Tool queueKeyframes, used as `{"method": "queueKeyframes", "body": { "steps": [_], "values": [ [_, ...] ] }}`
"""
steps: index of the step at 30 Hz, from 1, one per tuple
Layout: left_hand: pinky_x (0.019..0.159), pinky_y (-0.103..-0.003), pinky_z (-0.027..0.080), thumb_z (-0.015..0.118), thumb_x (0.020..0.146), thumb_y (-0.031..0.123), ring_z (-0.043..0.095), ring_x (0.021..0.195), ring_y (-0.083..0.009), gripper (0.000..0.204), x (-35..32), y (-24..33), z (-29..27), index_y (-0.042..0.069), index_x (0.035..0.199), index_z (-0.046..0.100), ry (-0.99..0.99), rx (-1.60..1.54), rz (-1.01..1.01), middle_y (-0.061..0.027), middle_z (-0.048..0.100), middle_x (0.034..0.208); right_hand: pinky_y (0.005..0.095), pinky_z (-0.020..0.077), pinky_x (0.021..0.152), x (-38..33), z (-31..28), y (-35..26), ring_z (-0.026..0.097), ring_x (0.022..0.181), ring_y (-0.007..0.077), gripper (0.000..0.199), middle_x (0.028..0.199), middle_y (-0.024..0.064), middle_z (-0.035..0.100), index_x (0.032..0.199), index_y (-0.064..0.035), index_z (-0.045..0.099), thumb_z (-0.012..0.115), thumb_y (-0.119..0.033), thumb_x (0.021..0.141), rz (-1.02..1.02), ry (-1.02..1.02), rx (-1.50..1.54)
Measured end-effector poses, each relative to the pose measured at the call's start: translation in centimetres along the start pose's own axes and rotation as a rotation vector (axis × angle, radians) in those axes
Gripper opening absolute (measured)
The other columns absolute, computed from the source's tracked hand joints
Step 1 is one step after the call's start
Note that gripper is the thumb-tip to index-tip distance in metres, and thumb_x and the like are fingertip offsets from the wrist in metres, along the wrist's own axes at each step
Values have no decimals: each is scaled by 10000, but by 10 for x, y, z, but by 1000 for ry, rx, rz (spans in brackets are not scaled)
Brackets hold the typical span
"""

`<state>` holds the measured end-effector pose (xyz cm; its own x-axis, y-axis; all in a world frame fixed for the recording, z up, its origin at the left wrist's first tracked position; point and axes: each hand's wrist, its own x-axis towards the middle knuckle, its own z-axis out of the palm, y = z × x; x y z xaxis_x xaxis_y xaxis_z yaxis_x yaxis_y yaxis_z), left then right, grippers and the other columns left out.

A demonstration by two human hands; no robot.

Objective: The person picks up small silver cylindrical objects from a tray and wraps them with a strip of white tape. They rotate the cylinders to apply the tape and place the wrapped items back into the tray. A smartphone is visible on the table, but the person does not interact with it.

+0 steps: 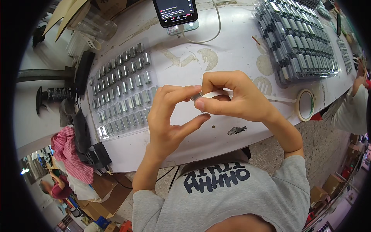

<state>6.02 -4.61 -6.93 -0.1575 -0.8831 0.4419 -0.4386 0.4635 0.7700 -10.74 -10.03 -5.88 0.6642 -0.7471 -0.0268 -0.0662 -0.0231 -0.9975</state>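
Both grips clamped: left hand (170, 116), right hand (232, 96) pinch small metal part (196, 96), white tape (216, 94).

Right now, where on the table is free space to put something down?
Bare table lies between the left tray and the stacked trays, below the phone. Crowded: both tray areas, and near the tape roll.

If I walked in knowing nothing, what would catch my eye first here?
At the centre, the left hand and right hand meet over a small metal part and a strip of white tape. To the left lies a clear tray of shiny metal pieces; a fuller tray sits top right, a tape roll below it.
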Motion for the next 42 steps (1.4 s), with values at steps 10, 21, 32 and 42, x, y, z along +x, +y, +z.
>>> {"method": "queueKeyframes", "body": {
  "steps": [10,21,32,42],
  "values": [
    [630,-276,394,696,541,7,507,763,-189,442,-1,-1,3,64,955,554,64,164,-3,-44,577,908,231,255,425,2,1,7,326,468,57,274,484,3,370,638,-20,495,612,-239,755,-52,49,-153],
    [632,-276,402,678,549,5,484,794,-192,451,1,-3,-2,71,979,562,90,201,5,-53,565,902,215,264,443,3,-6,3,328,503,41,232,547,-29,409,688,-7,532,571,-208,799,-54,33,-48],
    [616,-262,409,670,555,15,493,804,-175,441,-1,-4,-3,67,981,565,64,121,7,-42,582,944,205,351,542,2,-8,0,434,586,49,216,614,-9,501,725,-1,558,549,-200,811,-19,-8,111],
    [650,-269,400,660,567,40,486,837,-166,459,-4,-8,-5,51,1009,535,82,-75,9,-59,573,962,206,330,529,2,-5,2,399,562,49,195,579,-19,469,681,-4,564,572,-173,780,-57,1,86]
  ]
}}
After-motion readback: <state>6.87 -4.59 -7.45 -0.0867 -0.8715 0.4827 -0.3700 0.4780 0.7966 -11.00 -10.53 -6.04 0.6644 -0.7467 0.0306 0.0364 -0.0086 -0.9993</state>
